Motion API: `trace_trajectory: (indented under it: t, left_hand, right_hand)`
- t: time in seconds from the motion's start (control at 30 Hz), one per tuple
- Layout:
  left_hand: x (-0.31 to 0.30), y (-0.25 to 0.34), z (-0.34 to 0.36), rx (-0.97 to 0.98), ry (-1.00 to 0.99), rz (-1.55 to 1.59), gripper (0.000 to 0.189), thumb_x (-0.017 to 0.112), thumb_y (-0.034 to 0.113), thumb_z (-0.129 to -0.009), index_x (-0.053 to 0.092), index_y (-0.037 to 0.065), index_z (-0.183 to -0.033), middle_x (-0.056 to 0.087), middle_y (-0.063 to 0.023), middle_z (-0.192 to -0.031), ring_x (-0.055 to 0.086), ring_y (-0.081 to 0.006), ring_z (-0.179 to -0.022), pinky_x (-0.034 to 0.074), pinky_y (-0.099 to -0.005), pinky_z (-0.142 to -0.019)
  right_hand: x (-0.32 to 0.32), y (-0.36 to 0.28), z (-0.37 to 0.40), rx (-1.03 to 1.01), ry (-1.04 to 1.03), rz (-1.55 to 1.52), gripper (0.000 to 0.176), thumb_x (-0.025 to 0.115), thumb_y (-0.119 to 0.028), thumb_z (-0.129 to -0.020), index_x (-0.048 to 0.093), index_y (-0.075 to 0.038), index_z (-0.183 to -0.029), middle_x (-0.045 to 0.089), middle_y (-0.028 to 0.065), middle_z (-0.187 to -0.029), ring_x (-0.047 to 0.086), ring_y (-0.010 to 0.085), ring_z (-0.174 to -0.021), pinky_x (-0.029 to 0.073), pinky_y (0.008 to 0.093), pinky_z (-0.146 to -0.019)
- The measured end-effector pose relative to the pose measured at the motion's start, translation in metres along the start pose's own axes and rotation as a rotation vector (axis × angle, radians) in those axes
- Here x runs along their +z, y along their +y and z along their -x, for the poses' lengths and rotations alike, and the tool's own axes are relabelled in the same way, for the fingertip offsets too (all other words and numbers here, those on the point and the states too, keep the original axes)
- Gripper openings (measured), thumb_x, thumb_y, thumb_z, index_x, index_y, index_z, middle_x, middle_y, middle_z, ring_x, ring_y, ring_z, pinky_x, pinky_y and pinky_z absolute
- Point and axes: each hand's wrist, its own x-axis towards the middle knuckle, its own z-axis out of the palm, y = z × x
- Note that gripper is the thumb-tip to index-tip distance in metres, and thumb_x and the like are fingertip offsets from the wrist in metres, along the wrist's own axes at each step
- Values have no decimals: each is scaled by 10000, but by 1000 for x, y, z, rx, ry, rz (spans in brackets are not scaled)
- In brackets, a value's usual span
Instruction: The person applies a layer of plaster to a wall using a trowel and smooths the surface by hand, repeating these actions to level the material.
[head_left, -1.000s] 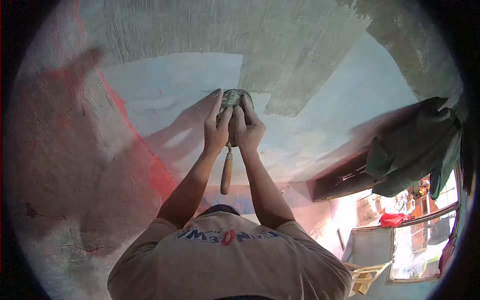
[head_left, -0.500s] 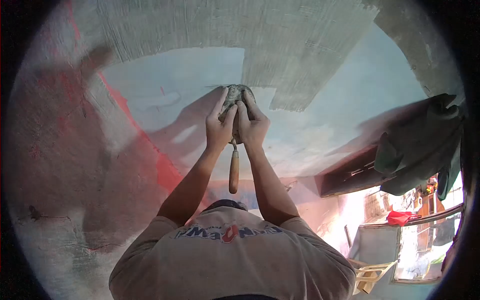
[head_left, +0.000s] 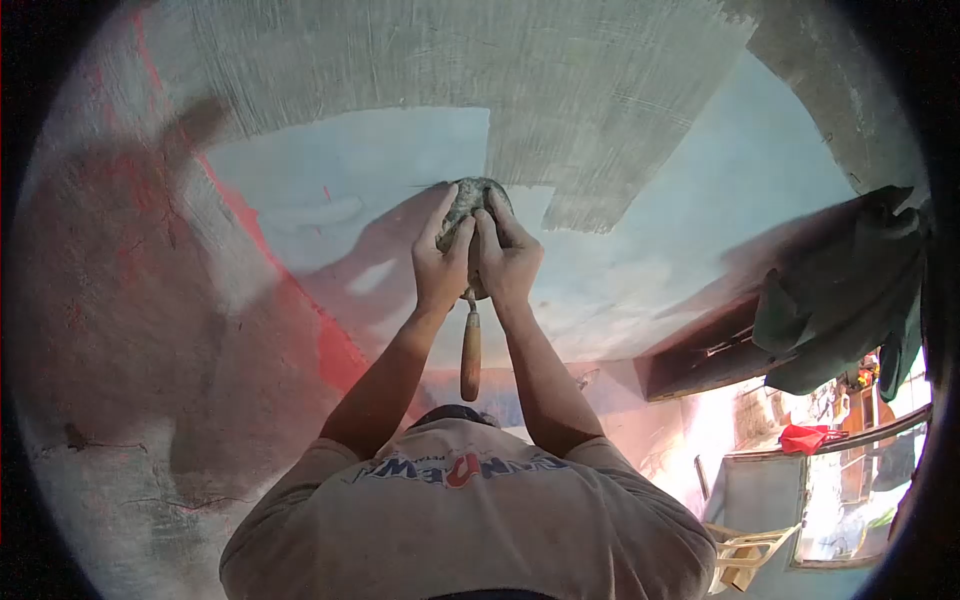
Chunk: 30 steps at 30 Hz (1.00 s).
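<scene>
Head view: hands press mortar-caked, wooden-handled trowel against streaked plaster.

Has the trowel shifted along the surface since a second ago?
No. The trowel stays beside the lower corner of the grey plaster patch, held between the left hand and right hand; only its handle hangs slightly straighter.

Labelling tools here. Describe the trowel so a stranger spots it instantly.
Find the pale blue surface edged by grey plaster. At its middle the left hand and right hand clasp the trowel, grey-caked blade upward. Its wooden handle hangs between the wrists.
</scene>
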Motion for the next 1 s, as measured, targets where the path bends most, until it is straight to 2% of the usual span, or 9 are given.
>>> trace_trajectory:
  t: [0.37, 0.4, 0.53, 0.67, 0.77, 0.8, 0.9, 0.93, 1.0]
  left_hand:
    - [2, 23, -8, -36, -15, 26, 485, 630, 49, -996, 561, -48, -1466, 653, -168, -1396, 625, -195, -1239, 476, -326, -1076]
    - [2, 32, -17, 55, -2, -42, 483, 632, 46, -994, 565, -48, -1463, 654, -164, -1397, 626, -187, -1227, 483, -325, -1065]
    - [5, 47, -16, -65, 0, 45, 475, 640, 51, -991, 575, -49, -1452, 656, -162, -1400, 627, -193, -1236, 495, -339, -1057]
    - [-3, 22, 3, 2, -11, -54, 468, 644, 61, -994, 582, -47, -1445, 662, -165, -1388, 622, -201, -1250, 473, -330, -1084]
    - [1, 37, -14, -14, -16, -4, 476, 643, 60, -995, 572, -45, -1454, 657, -167, -1394, 617, -201, -1259, 468, -330, -1091]
    - [2, 45, -25, -15, -46, 39, 485, 640, 56, -997, 559, -46, -1464, 645, -166, -1410, 609, -204, -1272, 470, -334, -1089]
    - [4, 55, -25, 6, -35, -10, 480, 635, 49, -999, 559, -50, -1463, 639, -167, -1417, 611, -206, -1268, 472, -332, -1082]
    - [5, 46, -19, -11, -11, 23, 471, 633, 42, -999, 568, -53, -1455, 637, -175, -1419, 614, -209, -1267, 475, -331, -1081]
    - [-2, 13, -2, 17, -17, -19, 471, 636, 42, -998, 569, -52, -1454, 642, -175, -1411, 617, -209, -1264, 476, -333, -1081]
  right_hand:
    - [-1, -18, -8, 26, -8, 38, 357, 725, -131, -966, 716, 14, -1292, 766, 238, -1137, 769, 192, -1014, 576, 307, -874]
    - [3, -27, -17, -34, 17, -9, 357, 727, -137, -964, 717, 19, -1285, 763, 247, -1136, 764, 207, -1042, 573, 307, -888]
    - [4, -22, -17, 38, -8, -34, 350, 723, -124, -963, 720, 18, -1283, 756, 237, -1173, 753, 208, -1082, 571, 318, -915]
    - [1, -5, 7, 4, -11, 12, 364, 721, -122, -967, 708, 15, -1305, 747, 232, -1214, 739, 201, -1117, 564, 317, -921]
    - [0, -31, -15, 31, -21, 49, 373, 724, -123, -970, 702, 14, -1317, 752, 225, -1213, 733, 169, -1097, 562, 305, -907]
    - [4, -45, -24, 37, 17, -53, 376, 737, -143, -968, 708, 12, -1310, 772, 220, -1155, 738, 137, -1014, 566, 292, -871]
    - [3, -39, -26, 66, -10, -70, 385, 746, -152, -964, 707, 27, -1302, 781, 218, -1119, 726, 116, -974, 566, 284, -862]
    - [0, -39, -20, 126, -33, -50, 382, 741, -148, -965, 708, 24, -1304, 775, 224, -1134, 742, 137, -997, 568, 292, -866]
    - [-3, -14, -1, 24, -17, 16, 378, 736, -140, -963, 710, 22, -1303, 773, 224, -1139, 754, 158, -999, 571, 299, -860]
